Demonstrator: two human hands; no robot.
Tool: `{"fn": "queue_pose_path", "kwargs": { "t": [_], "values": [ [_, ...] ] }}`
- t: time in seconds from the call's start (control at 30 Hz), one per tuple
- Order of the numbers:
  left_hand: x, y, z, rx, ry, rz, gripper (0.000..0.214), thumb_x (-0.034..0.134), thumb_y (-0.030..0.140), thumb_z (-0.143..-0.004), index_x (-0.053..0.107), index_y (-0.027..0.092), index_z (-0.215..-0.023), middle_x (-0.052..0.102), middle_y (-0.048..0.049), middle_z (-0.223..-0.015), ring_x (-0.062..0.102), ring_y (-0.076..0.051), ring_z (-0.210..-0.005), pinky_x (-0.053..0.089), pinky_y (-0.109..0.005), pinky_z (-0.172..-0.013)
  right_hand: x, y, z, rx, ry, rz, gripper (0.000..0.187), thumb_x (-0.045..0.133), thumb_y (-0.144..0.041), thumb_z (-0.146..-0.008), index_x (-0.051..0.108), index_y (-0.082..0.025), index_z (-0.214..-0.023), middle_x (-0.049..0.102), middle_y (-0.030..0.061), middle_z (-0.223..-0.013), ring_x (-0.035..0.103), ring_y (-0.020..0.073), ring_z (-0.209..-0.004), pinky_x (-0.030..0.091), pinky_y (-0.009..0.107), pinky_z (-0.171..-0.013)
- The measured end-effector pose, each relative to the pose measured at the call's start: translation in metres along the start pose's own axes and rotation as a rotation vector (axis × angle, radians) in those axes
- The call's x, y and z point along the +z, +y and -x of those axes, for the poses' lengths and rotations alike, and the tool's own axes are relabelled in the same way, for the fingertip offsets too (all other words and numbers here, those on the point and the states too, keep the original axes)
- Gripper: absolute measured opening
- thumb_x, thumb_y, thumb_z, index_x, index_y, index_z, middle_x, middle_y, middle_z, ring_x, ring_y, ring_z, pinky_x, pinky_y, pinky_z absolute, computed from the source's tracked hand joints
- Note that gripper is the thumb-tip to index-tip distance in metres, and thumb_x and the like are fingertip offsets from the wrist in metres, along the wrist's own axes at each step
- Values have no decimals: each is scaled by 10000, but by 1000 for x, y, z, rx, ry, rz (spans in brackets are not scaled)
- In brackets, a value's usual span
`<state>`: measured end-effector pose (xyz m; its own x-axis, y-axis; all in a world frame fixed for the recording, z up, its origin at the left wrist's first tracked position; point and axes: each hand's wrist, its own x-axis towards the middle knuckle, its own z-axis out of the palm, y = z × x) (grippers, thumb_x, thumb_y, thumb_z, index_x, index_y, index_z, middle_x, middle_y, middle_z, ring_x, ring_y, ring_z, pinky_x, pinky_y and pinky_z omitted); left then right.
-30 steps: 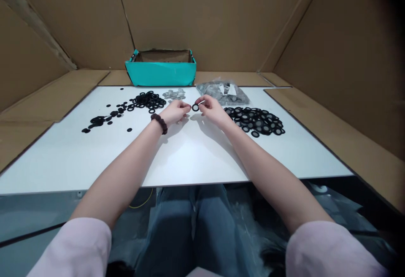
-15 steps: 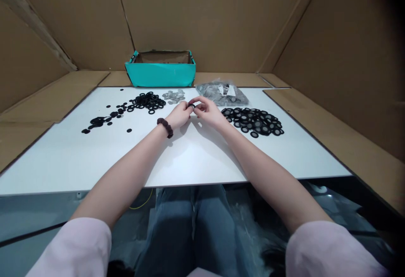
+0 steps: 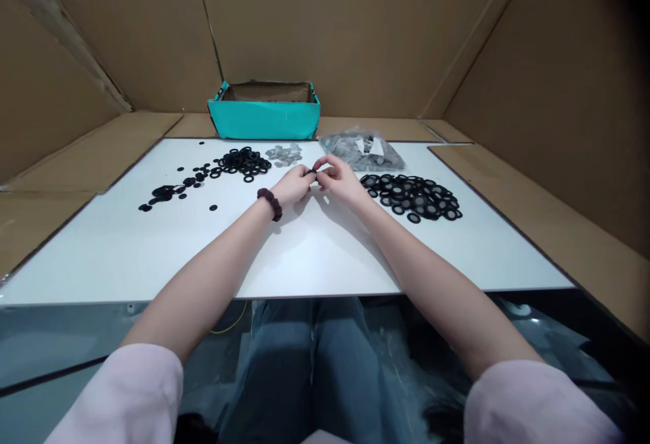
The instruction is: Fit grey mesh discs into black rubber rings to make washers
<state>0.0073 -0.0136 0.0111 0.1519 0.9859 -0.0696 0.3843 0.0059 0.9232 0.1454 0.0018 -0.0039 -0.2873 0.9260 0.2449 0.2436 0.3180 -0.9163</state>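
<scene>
Holding a small black ring (image 3: pixel 313 173) over the middle of the white worktop (image 3: pixel 315 261), pinched between the fingertips of the left hand (image 3: pixel 293 185) and right hand (image 3: pixel 341 179). Wearing a dark scrunchie (image 3: pixel 269 204) on the left wrist. Having, just beyond, pale grey discs (image 3: pixel 284 155) and a filled plastic bag (image 3: pixel 358 151); leftward, heaped black rings (image 3: pixel 244 162) and scattered black discs (image 3: pixel 165 193); rightward, piled grey-centred black rings (image 3: pixel 419 197). Facing a teal box (image 3: pixel 264 121) and cardboard walls (image 3: pixel 360 38).

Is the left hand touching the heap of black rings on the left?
Apart: the head view shows white tabletop between the left hand and the heap.
</scene>
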Motion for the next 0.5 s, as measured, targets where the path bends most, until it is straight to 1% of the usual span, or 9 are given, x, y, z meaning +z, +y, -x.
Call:
{"fn": "queue_pose_path", "kwargs": {
  "t": [0.07,0.13,0.17,0.3,0.33,0.4,0.47,0.5],
  "values": [
    [-1,-2,-1,7,-67,-12,163,484,145,-832,458,179,-674,465,24,-521,433,-92,-449,322,-226,-472,0,0,0,-19,-14,61,135,485,-116,-723,568,-177,-811,548,-25,-602,482,114,-558,426,224,-585],
    [-1,-4,-2,22,-129,-18,177,473,119,-824,481,169,-654,454,21,-500,424,-89,-443,323,-227,-471,0,1,0,-38,-20,112,150,462,-116,-731,589,-169,-793,565,-11,-618,489,120,-576,424,227,-587],
    [-1,-4,-3,26,-134,-14,184,466,114,-825,486,166,-649,451,21,-500,422,-87,-440,323,-227,-469,0,1,0,-41,-22,118,166,455,-117,-736,597,-169,-808,571,-10,-622,493,122,-581,425,226,-587],
    [-1,-2,-1,7,-54,3,199,476,132,-834,455,176,-642,462,22,-521,423,-80,-435,321,-225,-462,0,3,-1,-1,-24,79,240,459,-120,-740,585,-184,-934,558,-38,-592,492,113,-547,426,214,-574],
    [-1,0,0,2,-59,-4,204,480,123,-828,450,176,-633,462,22,-518,421,-79,-435,321,-224,-464,0,3,-1,7,-25,92,233,461,-119,-739,584,-181,-927,554,-39,-585,489,112,-540,425,214,-573],
    [-1,1,2,-1,-109,-21,211,479,84,-805,457,168,-613,451,24,-506,413,-75,-437,319,-221,-470,0,2,-1,-3,-30,150,188,461,-117,-740,598,-167,-859,570,-23,-598,486,113,-548,425,223,-585],
    [-1,1,2,1,-153,-28,203,479,53,-780,477,158,-606,445,26,-502,408,-73,-443,317,-219,-476,-1,-2,0,-29,-50,199,163,460,-116,-744,612,-156,-785,607,4,-647,497,115,-576,428,230,-607],
    [-2,0,2,6,-156,-30,194,482,53,-777,487,155,-611,447,26,-503,408,-73,-443,317,-220,-477,-2,-4,1,-32,-63,202,167,458,-115,-748,618,-154,-774,622,12,-673,506,117,-590,429,229,-610]
  ]
}}
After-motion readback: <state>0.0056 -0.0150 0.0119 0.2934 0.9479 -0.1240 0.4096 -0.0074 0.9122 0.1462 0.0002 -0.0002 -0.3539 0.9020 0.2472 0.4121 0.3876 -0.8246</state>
